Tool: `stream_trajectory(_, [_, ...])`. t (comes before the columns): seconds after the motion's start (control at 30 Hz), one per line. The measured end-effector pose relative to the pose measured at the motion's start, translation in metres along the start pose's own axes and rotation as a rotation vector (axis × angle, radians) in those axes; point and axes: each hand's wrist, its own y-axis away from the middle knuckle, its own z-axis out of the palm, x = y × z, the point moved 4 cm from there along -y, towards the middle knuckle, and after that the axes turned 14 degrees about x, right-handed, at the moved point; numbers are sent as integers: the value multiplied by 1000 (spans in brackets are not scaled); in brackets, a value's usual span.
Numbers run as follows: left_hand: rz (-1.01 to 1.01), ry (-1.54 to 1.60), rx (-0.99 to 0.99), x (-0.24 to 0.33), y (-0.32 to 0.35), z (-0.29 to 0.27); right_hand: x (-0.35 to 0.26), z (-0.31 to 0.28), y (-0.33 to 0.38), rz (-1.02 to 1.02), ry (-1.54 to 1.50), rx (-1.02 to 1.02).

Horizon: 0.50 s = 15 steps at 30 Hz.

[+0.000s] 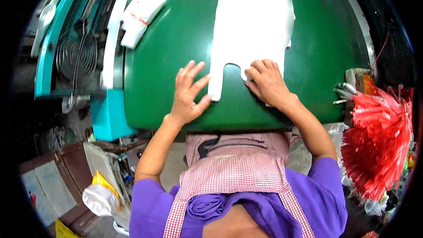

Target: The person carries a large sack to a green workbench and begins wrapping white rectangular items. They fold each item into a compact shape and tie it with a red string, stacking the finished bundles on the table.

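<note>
A white sheet of plastic, cut like a vest-handled bag (253, 22), lies flat on the table with its U-shaped notch toward the person, a strip running down either side. The left hand (187, 97) is spread wide beside the left strip (217, 86), gripping nothing; its fingertips come right up to the edge, though I can't tell whether they touch. The right hand (269, 83) lies over the right strip, fingers bent and thumb tucked close by the notch; I can't make out whether it pinches the plastic or just presses on it.

Under all this is a glossy green tabletop (172, 57), and off to the left, near its edge, sit rolled white bundles (143, 15) tied with red string. Beyond stands a teal metal box (109, 117) and a round wire grille (77, 57). Over on the right hangs a thick bunch of red plastic strips (376, 141). The person wears a checked apron (233, 172) over a purple top (324, 189).
</note>
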Motion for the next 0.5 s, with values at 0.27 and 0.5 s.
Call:
stream_trajectory(0.27, [184, -170, -533, 33, 68, -4, -50, -69, 105, 62, -16, -102])
stream_trajectory(0.5, [242, 96, -348, 22, 48, 4, -21, -54, 142, 18, 44, -17])
